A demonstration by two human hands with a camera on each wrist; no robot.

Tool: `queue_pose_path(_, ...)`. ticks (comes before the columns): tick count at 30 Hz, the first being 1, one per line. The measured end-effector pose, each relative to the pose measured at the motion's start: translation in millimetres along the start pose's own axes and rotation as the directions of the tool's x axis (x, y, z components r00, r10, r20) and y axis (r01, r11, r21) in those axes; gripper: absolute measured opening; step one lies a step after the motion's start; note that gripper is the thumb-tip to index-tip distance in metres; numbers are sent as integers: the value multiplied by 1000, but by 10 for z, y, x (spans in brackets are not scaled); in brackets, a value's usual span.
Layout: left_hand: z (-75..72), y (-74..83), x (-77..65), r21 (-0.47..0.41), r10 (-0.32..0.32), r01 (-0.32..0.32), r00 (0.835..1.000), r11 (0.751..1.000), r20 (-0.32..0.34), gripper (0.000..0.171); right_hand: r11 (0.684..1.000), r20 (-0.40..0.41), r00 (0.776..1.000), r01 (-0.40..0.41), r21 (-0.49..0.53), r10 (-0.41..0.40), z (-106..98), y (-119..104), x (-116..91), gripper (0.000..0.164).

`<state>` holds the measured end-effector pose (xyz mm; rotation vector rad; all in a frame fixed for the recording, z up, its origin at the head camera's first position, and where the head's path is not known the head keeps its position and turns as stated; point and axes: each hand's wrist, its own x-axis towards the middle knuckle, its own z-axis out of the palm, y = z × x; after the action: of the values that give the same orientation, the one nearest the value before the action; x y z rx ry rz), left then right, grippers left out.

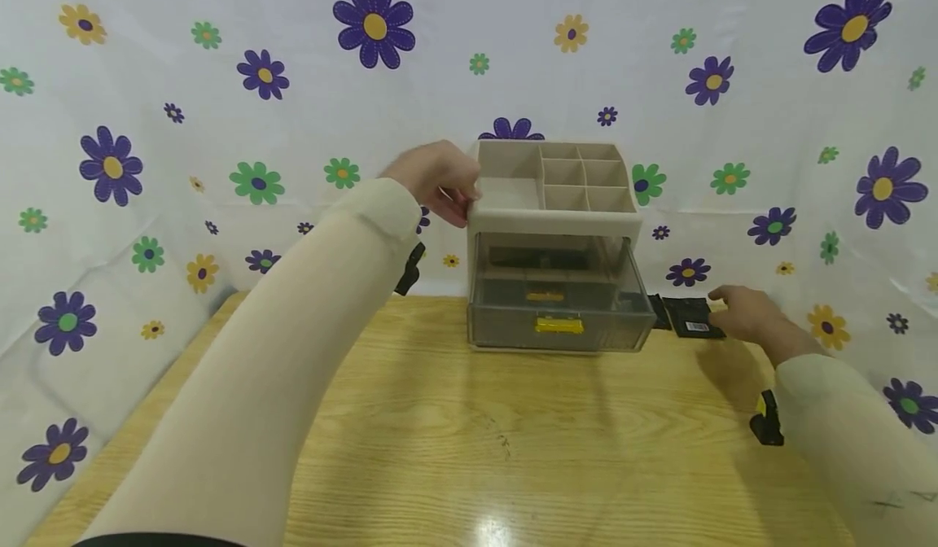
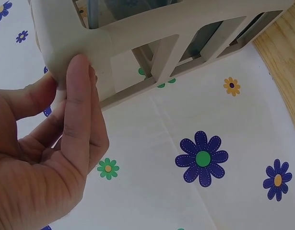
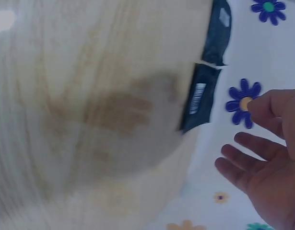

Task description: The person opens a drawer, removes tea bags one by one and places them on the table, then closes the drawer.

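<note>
A beige desktop organizer [image 1: 557, 221] stands against the back cloth, with a divided open top and a clear drawer [image 1: 513, 327] with a yellow handle pulled partly out. My left hand [image 1: 443, 177] is at its upper left side. In the left wrist view the thumb and index finger of that left hand [image 2: 56, 143] pinch the organizer's edge [image 2: 58, 38]. Off to the right, my right hand [image 1: 751, 315] hovers beside a black packet [image 1: 689, 317]. The right wrist view shows the right hand [image 3: 269, 158] with fingers loosely bent, apart from the black packet [image 3: 200, 98] and holding nothing.
A second black packet [image 3: 218, 33] lies beside the first, partly behind the drawer in the head view. Wood-grain tabletop [image 1: 440, 449] extends in front of the organizer. A white cloth with printed flowers [image 1: 440, 59] hangs behind and at both sides.
</note>
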<state>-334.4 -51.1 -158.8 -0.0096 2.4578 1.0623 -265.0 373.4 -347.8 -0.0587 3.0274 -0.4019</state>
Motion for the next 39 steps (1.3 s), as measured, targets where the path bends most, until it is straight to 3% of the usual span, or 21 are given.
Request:
queue_pose_path(5, 13, -6, -14, -3, 5, -5, 1000, 1000, -7, 11, 998, -126, 991, 59, 32, -54, -255, -207, -25, 41)
queue_pose_path(11, 20, -2, -19, -16, 10, -11, 1000, 1000, -2, 13, 992, -247, 963, 121, 33, -109, -558, -593, -96, 35)
queue_pose_path(14, 14, -4, -12, -18, 7, -7, 1000, 1000, 4, 13, 984, -331, 929, 177, 10, -164, -651, -871, -169, 31)
queue_pose_path(16, 11, -7, -6, -16, 5, -5, 1000, 1000, 3, 14, 970, -403, 886, 243, -17, -229, -669, -1069, -235, 28)
queue_pose_path(17, 8, -9, -2, -14, 4, -4, 1000, 1000, 3, 14, 959, -439, 858, 282, -36, -268, -665, -1169, -274, 26)
queue_pose_path(19, 7, -12, 2, -20, 0, 0, 1000, 1000, 1, 14, 923, -515, 776, 376, -86, -364, -635, -1353, -352, 20)
queue_pose_path(22, 7, -11, 9, -26, 3, -3, 1000, 1000, 3, 11, 855, -626, 611, 482, -191, -484, -584, -1587, -483, 14)
queue_pose_path(25, 4, -7, 10, -32, 23, -23, 1000, 999, 1, 8, 770, -687, 439, 570, -285, -579, -576, -1773, -603, 11)
queue_pose_path(27, -4, -9, -1, -28, 36, -36, 999, 999, 0, 9, 698, -675, 361, 638, -325, -644, -572, -1886, -661, 11)
queue_pose_path(30, -17, -17, -25, -18, 40, -40, 999, 999, 6, 16, 525, -575, 261, 772, -358, -776, -525, -2041, -724, 12)
queue_pose_path(34, -13, -29, -48, -6, 28, -27, 1000, 1000, 13, 23, 313, -405, 131, 850, -424, -905, -395, -2197, -815, 13)
queue_pose_path(36, -4, -29, -49, -9, 27, -27, 1000, 1000, 11, 23, 242, -334, 75, 836, -493, -939, -337, -2237, -859, 13)
queue_pose_path(39, 1, -25, -41, -15, 32, -32, 999, 999, 4, 22, 188, -258, 34, 775, -603, -966, -275, -2250, -899, 15)
